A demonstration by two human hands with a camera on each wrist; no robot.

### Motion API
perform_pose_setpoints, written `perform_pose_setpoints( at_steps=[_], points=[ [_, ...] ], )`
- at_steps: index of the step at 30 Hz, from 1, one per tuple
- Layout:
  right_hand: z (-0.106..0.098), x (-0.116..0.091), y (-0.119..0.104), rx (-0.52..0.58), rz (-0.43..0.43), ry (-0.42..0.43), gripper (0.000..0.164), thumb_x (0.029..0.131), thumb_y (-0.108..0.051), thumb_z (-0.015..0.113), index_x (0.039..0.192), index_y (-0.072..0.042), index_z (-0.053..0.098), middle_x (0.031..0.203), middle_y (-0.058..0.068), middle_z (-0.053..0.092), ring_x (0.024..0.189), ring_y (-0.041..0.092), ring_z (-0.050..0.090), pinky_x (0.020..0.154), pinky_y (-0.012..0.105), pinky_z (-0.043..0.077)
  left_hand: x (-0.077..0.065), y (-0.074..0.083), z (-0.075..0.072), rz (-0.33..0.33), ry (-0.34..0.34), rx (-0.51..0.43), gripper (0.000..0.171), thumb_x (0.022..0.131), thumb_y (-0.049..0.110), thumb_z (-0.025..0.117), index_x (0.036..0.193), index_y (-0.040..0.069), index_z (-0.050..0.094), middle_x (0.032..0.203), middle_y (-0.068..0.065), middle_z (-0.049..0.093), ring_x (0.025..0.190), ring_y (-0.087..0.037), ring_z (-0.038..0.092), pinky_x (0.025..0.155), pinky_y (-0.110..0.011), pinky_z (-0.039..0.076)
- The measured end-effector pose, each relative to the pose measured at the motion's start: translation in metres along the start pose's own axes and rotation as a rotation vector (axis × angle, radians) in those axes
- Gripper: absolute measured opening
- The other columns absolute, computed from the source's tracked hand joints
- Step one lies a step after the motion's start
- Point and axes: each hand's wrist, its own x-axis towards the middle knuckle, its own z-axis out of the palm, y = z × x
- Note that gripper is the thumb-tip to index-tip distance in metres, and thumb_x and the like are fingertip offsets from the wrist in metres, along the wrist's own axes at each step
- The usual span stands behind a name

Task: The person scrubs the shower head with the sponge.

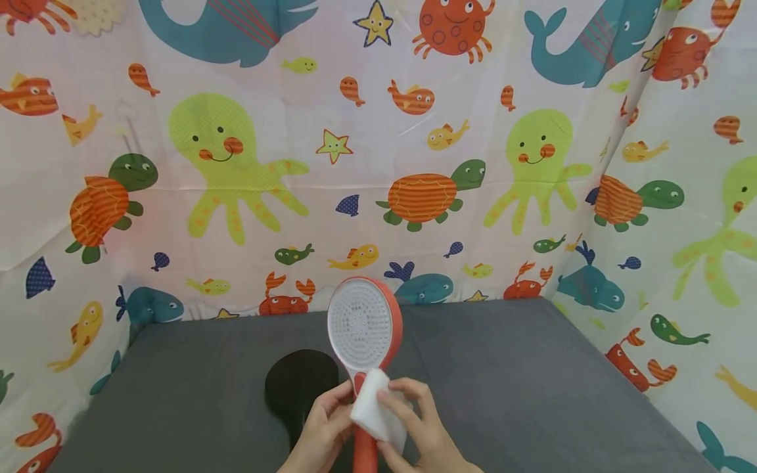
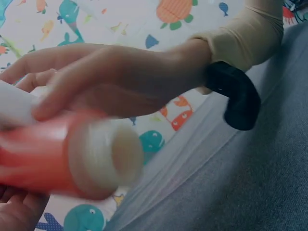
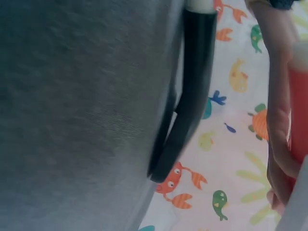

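A red shower head [image 1: 362, 325] with a white, dotted spray face stands upright in front of me in the head view. My left hand [image 1: 324, 427] grips its handle [image 1: 365, 453] just below the head. With bent fingers, my right hand [image 1: 422, 427] holds a folded white cloth [image 1: 378, 407] against the handle's upper part. In the left wrist view the handle's pale, hollow end [image 2: 106, 156] is blurred. Part of the handle is hidden behind the cloth and fingers.
A black shower head [image 1: 301, 384] lies on the grey tabletop [image 1: 503, 374], left of my hands; its handle [image 3: 192, 72] shows in the right wrist view. Behind and on both sides hangs a curtain [image 1: 367, 190] printed with sea animals.
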Motion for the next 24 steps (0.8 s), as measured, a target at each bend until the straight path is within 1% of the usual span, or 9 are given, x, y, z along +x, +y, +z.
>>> perform_pose_setpoints(
  at_steps=[3, 7, 9, 11, 13, 16, 19, 22, 24],
  points=[
    [0.0, -0.009, -0.008, 0.021, -0.063, -0.131, 0.046, 0.09, -0.032, 0.06, 0.12, 0.003, 0.057, 0.121, 0.021, 0.042, 0.111, 0.026, 0.041, 0.087, 0.028, 0.042, -0.002, 0.004, 0.001, -0.036, 0.033, -0.031, 0.033, 0.099, 0.002, 0.034, 0.13, -0.001, 0.044, 0.116, -0.006, 0.059, 0.097, -0.016, 0.06, 0.087, -0.031, 0.048],
    [-0.003, -0.02, -0.02, 0.22, 0.025, -0.325, 0.042, 0.091, -0.026, 0.06, 0.124, -0.002, 0.051, 0.123, 0.011, 0.045, 0.112, 0.018, 0.044, 0.09, 0.024, 0.044, -0.004, 0.01, 0.004, -0.109, 0.115, -0.055, 0.028, 0.101, 0.011, 0.035, 0.127, 0.003, 0.042, 0.112, -0.005, 0.057, 0.083, -0.015, 0.06, 0.083, -0.029, 0.048],
    [-0.004, -0.023, -0.022, 0.316, 0.104, -0.378, 0.042, 0.09, -0.019, 0.061, 0.126, -0.005, 0.045, 0.124, 0.007, 0.046, 0.111, 0.013, 0.045, 0.089, 0.022, 0.045, -0.004, 0.011, 0.005, -0.129, 0.155, -0.041, 0.025, 0.101, 0.014, 0.038, 0.124, 0.005, 0.043, 0.108, -0.004, 0.056, 0.078, -0.013, 0.06, 0.08, -0.027, 0.049],
    [-0.003, -0.023, -0.019, 0.283, 0.028, -0.375, 0.044, 0.089, -0.019, 0.063, 0.126, -0.004, 0.045, 0.125, 0.01, 0.045, 0.112, 0.016, 0.045, 0.089, 0.025, 0.046, -0.004, 0.011, 0.005, -0.124, 0.154, -0.035, 0.023, 0.1, 0.012, 0.038, 0.121, 0.005, 0.046, 0.105, -0.004, 0.056, 0.077, -0.013, 0.06, 0.077, -0.027, 0.05],
    [-0.002, -0.02, -0.014, 0.204, -0.06, -0.313, 0.047, 0.087, -0.024, 0.066, 0.126, -0.002, 0.048, 0.125, 0.015, 0.043, 0.113, 0.02, 0.044, 0.09, 0.026, 0.045, -0.004, 0.01, 0.004, -0.089, 0.124, -0.037, 0.024, 0.1, 0.009, 0.038, 0.12, 0.006, 0.051, 0.105, -0.004, 0.058, 0.081, -0.013, 0.061, 0.078, -0.027, 0.05],
    [0.002, -0.008, -0.004, 0.02, -0.204, -0.115, 0.047, 0.087, -0.027, 0.065, 0.12, 0.003, 0.053, 0.12, 0.025, 0.04, 0.111, 0.028, 0.042, 0.088, 0.029, 0.045, -0.004, 0.005, 0.002, -0.012, 0.063, -0.047, 0.03, 0.098, 0.002, 0.038, 0.123, 0.006, 0.056, 0.11, -0.005, 0.061, 0.091, -0.013, 0.06, 0.081, -0.027, 0.05],
    [0.001, 0.008, -0.001, -0.042, -0.178, 0.051, 0.038, 0.09, -0.021, 0.061, 0.116, 0.006, 0.053, 0.117, 0.027, 0.039, 0.109, 0.029, 0.042, 0.088, 0.028, 0.042, -0.003, 0.001, 0.002, 0.03, 0.056, -0.023, 0.039, 0.096, -0.004, 0.04, 0.135, 0.0, 0.045, 0.121, -0.006, 0.058, 0.106, -0.014, 0.056, 0.088, -0.028, 0.047],
    [-0.001, 0.024, -0.005, -0.051, -0.129, 0.168, 0.039, 0.091, -0.018, 0.059, 0.116, 0.011, 0.051, 0.117, 0.03, 0.039, 0.11, 0.029, 0.041, 0.091, 0.027, 0.039, -0.003, 0.001, 0.004, 0.003, 0.089, 0.025, 0.045, 0.096, -0.002, 0.043, 0.138, -0.011, 0.031, 0.127, -0.007, 0.055, 0.113, -0.018, 0.054, 0.091, -0.031, 0.046],
    [-0.001, 0.029, -0.01, -0.025, -0.072, 0.201, 0.041, 0.091, -0.017, 0.059, 0.119, 0.012, 0.049, 0.118, 0.031, 0.039, 0.111, 0.028, 0.041, 0.091, 0.026, 0.038, -0.004, 0.002, 0.005, -0.032, 0.106, 0.053, 0.045, 0.096, 0.0, 0.045, 0.137, -0.012, 0.031, 0.127, -0.006, 0.055, 0.113, -0.019, 0.055, 0.092, -0.033, 0.046]
  ],
)
